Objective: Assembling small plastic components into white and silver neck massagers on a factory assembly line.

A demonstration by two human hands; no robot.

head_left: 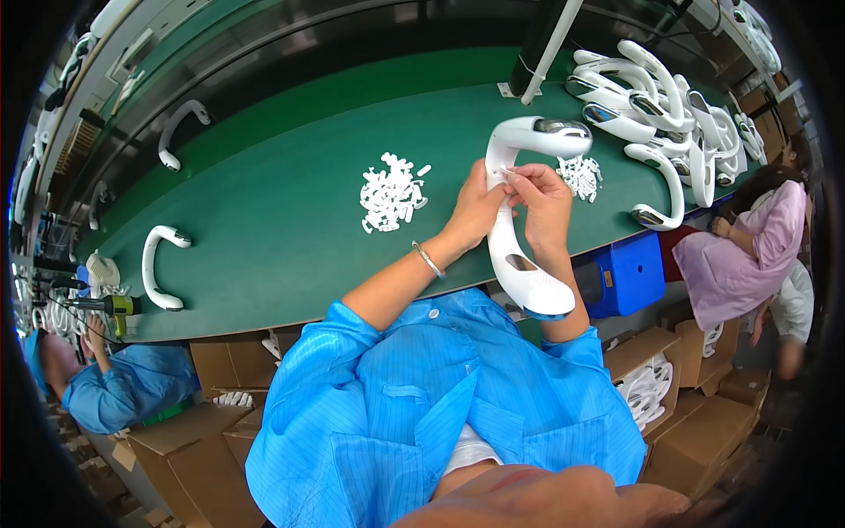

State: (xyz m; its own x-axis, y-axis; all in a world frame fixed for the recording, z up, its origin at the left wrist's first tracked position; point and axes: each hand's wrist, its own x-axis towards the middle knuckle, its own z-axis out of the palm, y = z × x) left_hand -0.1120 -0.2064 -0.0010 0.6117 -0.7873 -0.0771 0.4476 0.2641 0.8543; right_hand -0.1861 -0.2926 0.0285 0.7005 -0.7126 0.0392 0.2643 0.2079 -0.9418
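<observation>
Band [504,233], white and curved, up over the table's [290,246] near edge! Left hand [473,209] wraps its middle; right hand [543,195] pinches thumb and finger together against it, anything between too small to tell. White bits [387,197] lie heaped leftward.

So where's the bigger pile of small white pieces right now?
In the head view, the bigger pile of small white pieces lies on the green tabletop, left of the person's left hand, which grips the white curved piece.
</observation>
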